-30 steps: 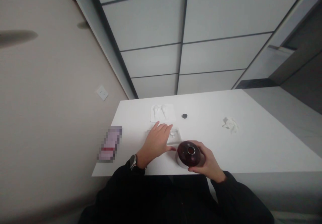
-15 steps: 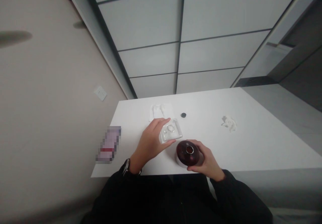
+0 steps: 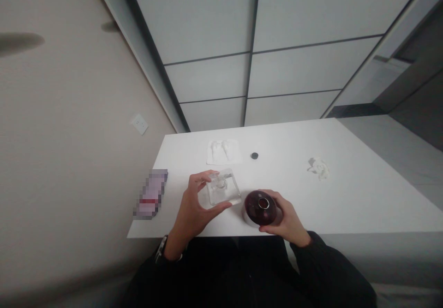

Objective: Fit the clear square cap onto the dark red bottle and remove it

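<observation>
Hands both closed: left hand point(image 3: 195, 209) pinches one clear square bottle point(image 3: 223, 190) between thumb and fingers; right hand point(image 3: 285, 220) wraps one dark-red bottle point(image 3: 261, 209) on the tabletop point(image 3: 353, 202); one black cap point(image 3: 255, 156) lies beyond.

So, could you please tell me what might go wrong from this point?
The dark red bottle in the right hand looks uncapped and stands near the edge of the table; a nudge might spill it or send it off. The left hand pinches the clear square piece only by its edges, so it could slip and hit the table.
</observation>
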`<state>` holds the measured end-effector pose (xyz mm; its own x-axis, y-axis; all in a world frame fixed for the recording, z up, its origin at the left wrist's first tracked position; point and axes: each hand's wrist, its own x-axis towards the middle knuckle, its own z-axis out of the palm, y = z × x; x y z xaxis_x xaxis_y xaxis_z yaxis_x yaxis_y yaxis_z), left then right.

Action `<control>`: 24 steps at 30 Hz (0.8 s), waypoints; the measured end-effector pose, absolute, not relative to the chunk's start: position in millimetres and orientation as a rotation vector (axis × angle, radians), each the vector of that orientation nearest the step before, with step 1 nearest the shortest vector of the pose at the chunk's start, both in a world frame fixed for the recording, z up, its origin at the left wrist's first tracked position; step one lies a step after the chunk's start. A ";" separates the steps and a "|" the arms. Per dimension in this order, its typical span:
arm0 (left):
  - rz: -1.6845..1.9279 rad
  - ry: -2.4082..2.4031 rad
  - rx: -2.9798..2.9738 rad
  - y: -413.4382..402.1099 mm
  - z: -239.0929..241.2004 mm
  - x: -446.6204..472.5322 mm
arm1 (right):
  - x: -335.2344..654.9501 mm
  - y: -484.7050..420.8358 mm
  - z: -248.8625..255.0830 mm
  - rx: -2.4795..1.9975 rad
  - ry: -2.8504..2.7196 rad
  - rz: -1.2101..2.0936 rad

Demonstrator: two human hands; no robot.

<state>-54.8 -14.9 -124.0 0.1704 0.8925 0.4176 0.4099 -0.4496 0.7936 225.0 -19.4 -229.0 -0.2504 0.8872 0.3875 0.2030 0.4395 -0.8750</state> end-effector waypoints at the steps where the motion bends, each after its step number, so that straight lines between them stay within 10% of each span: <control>1: 1.238 1.222 1.932 -15.0 -124.7 -55.2 | 225.0 -19.4 -229.0 -0.946 -1.721 0.883; 24: 1.104 1.191 2.011 -17.1 -121.1 -58.9 | 224.3 -19.3 -229.2 -0.922 -1.736 0.831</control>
<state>-58.9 -17.1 -121.1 0.2702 0.8883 0.3713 0.4370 -0.4568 0.7748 224.3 -19.3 -229.2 -0.2477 0.8682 0.4299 0.2097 0.4813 -0.8511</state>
